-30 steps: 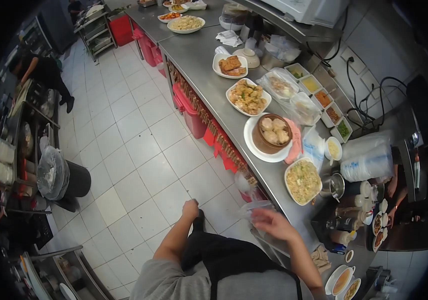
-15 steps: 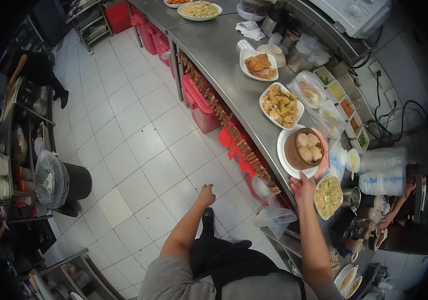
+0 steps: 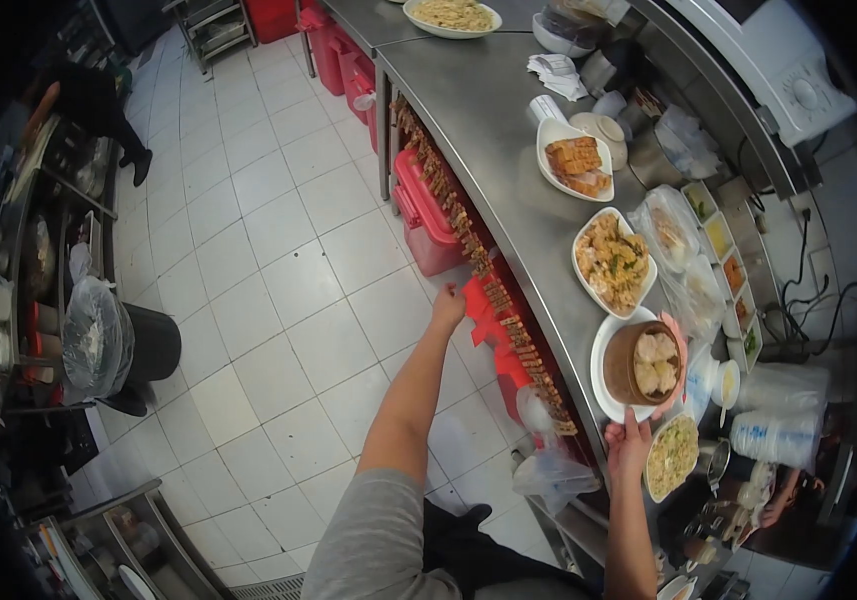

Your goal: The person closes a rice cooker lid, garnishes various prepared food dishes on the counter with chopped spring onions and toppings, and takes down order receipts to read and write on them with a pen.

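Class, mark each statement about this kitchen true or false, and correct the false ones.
1. The right hand is at the edge of the white plate under the bamboo steamer. True.
2. The left hand rests on the steamer. False: it is away from it, out over the tiled floor.
3. Dumplings sit inside the steamer. True.
4. The red lidded bin stands on top of the steel counter. False: it is below the countertop.
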`<state>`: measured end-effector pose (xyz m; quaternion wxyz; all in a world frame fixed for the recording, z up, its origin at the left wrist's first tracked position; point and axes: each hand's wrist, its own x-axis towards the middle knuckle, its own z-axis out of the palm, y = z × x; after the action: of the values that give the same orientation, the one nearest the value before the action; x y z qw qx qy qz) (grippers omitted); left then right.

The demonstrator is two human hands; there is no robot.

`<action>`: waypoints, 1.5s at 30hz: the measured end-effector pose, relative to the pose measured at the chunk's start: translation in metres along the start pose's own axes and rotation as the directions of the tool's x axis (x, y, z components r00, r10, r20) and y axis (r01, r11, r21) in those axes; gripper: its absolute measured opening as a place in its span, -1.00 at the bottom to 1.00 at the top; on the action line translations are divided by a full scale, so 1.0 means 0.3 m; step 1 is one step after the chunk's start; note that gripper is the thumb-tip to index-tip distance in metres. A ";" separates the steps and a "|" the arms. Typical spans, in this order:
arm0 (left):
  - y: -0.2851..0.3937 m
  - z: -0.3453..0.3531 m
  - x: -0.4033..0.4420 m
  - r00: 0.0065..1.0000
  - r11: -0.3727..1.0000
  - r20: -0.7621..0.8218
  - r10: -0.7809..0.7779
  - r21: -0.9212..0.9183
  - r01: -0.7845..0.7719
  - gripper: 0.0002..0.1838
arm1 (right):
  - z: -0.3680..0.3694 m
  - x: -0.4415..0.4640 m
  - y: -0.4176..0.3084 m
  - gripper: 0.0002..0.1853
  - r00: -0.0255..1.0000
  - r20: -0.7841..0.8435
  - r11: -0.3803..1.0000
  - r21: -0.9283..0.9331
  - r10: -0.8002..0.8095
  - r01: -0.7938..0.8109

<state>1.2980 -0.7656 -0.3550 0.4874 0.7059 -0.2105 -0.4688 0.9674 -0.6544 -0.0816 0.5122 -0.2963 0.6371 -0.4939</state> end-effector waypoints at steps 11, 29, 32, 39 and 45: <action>0.060 0.044 0.423 0.983 0.887 -0.155 -0.102 -0.462 0.019 -0.46 | 0.012 -0.001 -0.028 -0.84 0.999 -0.012 0.994 -0.105 0.043 -0.044; 0.216 -0.147 0.472 0.918 0.570 -0.394 0.040 -0.746 -0.344 -0.65 | -0.003 0.005 -0.020 -0.75 0.999 -0.010 0.992 -0.112 0.052 -0.053; 0.127 -0.276 0.354 0.924 0.766 -0.375 0.072 -0.573 -0.292 -0.51 | 0.012 0.002 -0.033 -0.74 0.996 -0.050 0.995 -0.063 0.069 -0.072; -0.162 -0.288 -0.295 0.965 0.874 0.258 -0.039 -0.459 0.158 -0.52 | -0.045 -0.032 0.024 -0.73 0.986 0.079 0.989 -0.023 0.147 -0.146; -0.093 0.135 -1.279 0.567 0.902 0.772 -0.288 0.020 0.431 -0.71 | -0.439 -0.461 0.272 -0.76 0.965 0.257 0.956 -0.291 0.045 0.033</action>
<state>1.0774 -0.4837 -0.2080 0.3059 0.4274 -0.2052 -0.8256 0.8949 -0.4619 -0.1098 0.5436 -0.4293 0.6310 -0.3493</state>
